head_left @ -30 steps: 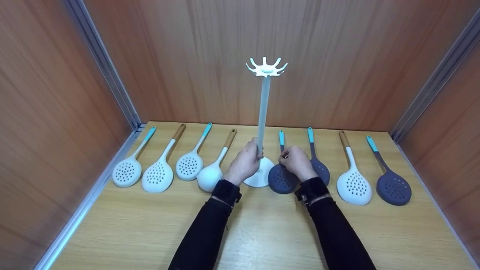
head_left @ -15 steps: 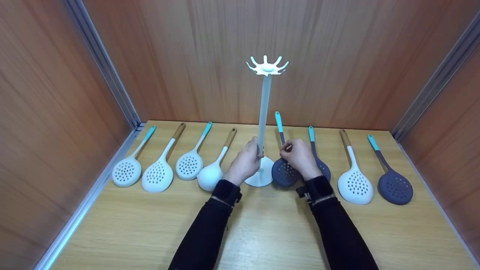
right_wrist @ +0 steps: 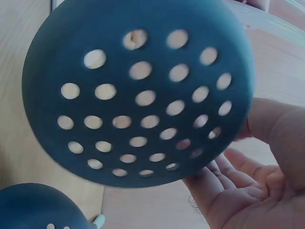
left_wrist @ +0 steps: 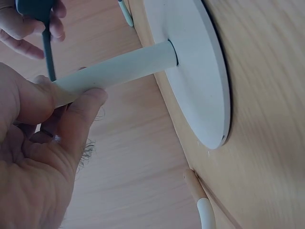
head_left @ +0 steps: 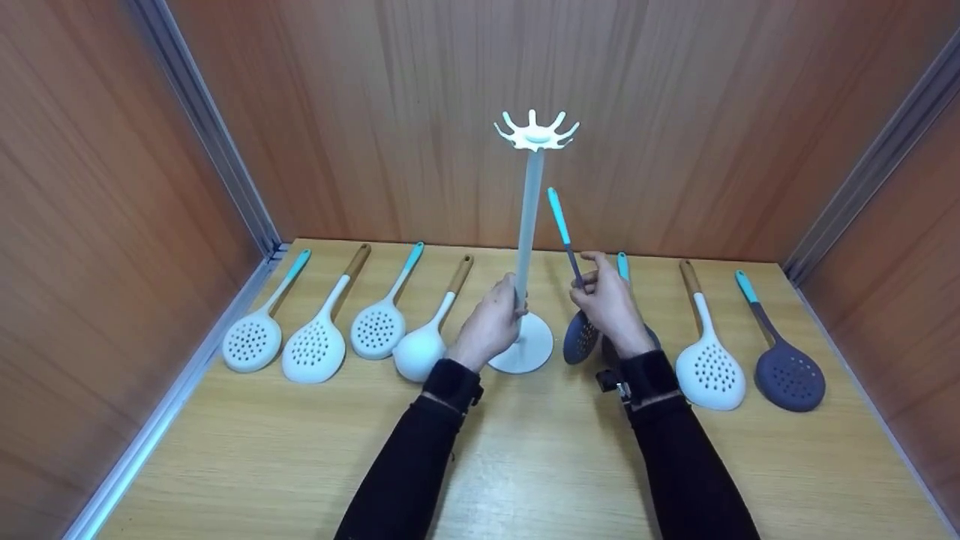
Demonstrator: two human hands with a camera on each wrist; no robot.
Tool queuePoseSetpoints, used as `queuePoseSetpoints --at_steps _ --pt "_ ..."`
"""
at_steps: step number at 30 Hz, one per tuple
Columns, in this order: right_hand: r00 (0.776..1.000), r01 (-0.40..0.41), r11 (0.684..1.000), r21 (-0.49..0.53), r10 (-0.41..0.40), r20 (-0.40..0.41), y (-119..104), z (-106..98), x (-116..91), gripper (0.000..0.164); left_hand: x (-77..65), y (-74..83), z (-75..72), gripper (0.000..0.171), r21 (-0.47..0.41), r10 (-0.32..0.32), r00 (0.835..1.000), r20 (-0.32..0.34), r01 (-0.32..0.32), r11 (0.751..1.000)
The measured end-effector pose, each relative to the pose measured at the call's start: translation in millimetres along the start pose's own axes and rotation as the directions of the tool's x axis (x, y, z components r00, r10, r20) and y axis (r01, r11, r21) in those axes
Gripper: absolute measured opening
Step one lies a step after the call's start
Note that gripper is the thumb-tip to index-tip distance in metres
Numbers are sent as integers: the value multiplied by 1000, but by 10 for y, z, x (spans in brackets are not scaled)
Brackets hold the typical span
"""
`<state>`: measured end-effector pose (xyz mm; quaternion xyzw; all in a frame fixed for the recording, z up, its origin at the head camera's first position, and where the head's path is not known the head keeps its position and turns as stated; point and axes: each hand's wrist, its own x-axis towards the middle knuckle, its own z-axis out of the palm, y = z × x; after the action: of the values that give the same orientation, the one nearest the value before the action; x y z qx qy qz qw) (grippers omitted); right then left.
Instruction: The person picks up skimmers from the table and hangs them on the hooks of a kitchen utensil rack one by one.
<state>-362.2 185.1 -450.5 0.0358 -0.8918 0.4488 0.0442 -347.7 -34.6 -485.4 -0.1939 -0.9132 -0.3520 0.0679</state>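
My left hand grips the pole of a white utensil stand, thumb and fingers around it just above the round base. Prongs spread at the stand's top, and nothing hangs on them. To the right of the pole, my right hand holds a dark skimmer by its shaft. Its turquoise handle points up and leans toward the stand, while its perforated head hangs below the fingers. That round head fills much of the right wrist view. A second dark skimmer lies behind the right hand, mostly hidden.
Left of the stand lie a white ladle with a brown handle and white skimmers with turquoise or brown handles. At right are a white skimmer and a dark skimmer. Wood-patterned walls enclose the table.
My right hand has raised the dark skimmer from the table and moved slightly up and right; the handle now stands beside the pole. The left hand stays on the pole.
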Motion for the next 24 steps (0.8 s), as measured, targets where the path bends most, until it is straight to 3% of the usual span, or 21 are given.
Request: queuePoseSetpoints --at_steps 6,15,24 --pt "999 39 997 71 -37 -30 -22 -53 -12 71 -2 -17 11 21 31 39 999 -21 -38 999" --pt "997 25 993 114 -17 -71 -81 -96 -3 52 5 -26 25 23 20 10 1000 -15 -10 1000" --pt "981 124 982 141 -100 -167 -141 -190 -48 47 -1 -8 19 21 0 -10 1000 -5 10 1000"
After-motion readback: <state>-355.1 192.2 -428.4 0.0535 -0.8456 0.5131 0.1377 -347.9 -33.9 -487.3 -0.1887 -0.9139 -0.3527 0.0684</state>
